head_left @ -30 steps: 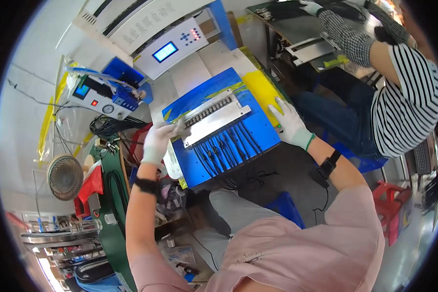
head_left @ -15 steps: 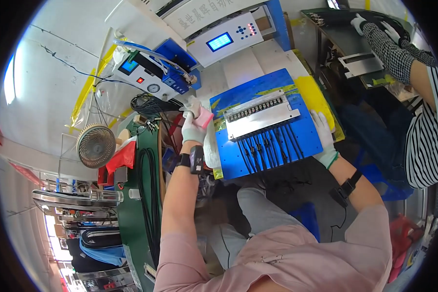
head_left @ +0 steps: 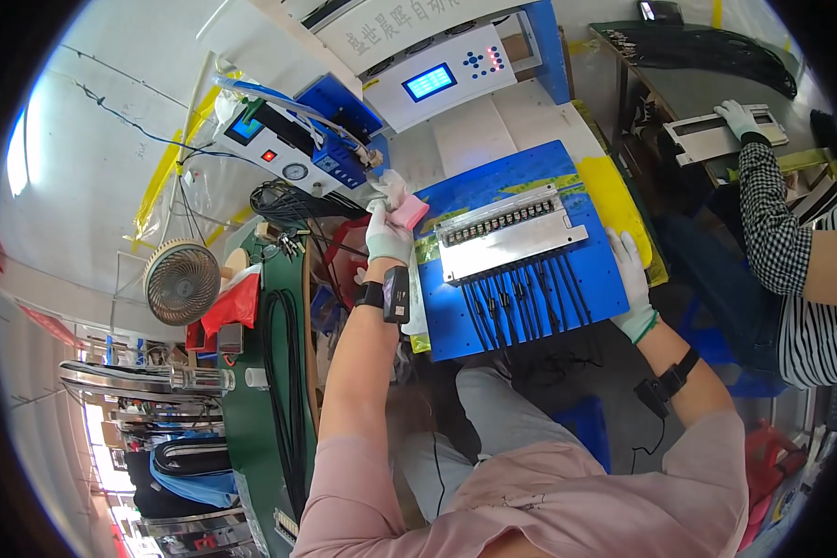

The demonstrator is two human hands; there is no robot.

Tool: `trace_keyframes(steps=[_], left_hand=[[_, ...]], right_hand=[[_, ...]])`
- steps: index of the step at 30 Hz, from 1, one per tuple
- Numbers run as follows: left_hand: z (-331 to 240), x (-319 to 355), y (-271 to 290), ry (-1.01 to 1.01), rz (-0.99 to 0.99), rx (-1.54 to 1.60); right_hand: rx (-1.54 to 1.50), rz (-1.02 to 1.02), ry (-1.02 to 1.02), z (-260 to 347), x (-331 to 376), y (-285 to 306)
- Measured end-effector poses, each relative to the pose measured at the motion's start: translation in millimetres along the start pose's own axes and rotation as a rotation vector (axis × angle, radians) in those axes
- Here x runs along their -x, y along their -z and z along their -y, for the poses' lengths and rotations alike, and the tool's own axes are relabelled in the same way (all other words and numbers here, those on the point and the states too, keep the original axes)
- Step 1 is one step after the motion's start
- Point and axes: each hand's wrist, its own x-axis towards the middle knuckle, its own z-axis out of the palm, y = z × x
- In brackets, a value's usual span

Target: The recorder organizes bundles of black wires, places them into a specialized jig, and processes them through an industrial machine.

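Observation:
A blue board (head_left: 460,321) carries a silver metal housing (head_left: 493,256) with a row of small dark parts along its far side. Several black cables (head_left: 521,302) fan out from the housing's near edge across the board. My left hand (head_left: 388,234), in a white glove, is closed on a soft pink sponge-like block (head_left: 410,212) beside the board's left edge. Whitish crumpled material (head_left: 392,186) shows just above that hand. My right hand (head_left: 634,284), gloved too, lies along the board's right edge with its fingers stretched out; it holds nothing.
Beyond the board stands a white machine with a lit control panel (head_left: 428,82). A blue-and-white unit with a gauge (head_left: 295,172) is at the back left. A fan (head_left: 182,282) stands left. A co-worker's gloved hand (head_left: 737,118) rests on a silver plate (head_left: 693,139) at the far right.
The board with the housing has shifted slightly right and toward me, both my hands moving with it. The co-worker's hand has come down onto the silver plate.

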Motion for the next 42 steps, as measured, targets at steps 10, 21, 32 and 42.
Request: trace_keyframes(steps=[10,21,32,42], left_hand=[[2.6,6.0,-3.3,-0.023,0.016,-0.004],[5.9,10.9,-6.5,-0.067,-0.024,-0.025],[6.9,9.6,-8.0,-0.067,-0.022,-0.021],[0.6,3.9,13.5,-0.103,0.070,-0.294]], right_hand=[[0.021,0.025,0.003,-2.2,-3.0,1.3],[0.033,0.009,0.008,-0.5,-4.0,-1.0],[-0.100,0.002,-0.003,-1.8,-3.5,3.4],[-0.115,0.112,0.017,1.7,-12.1,16.6]])
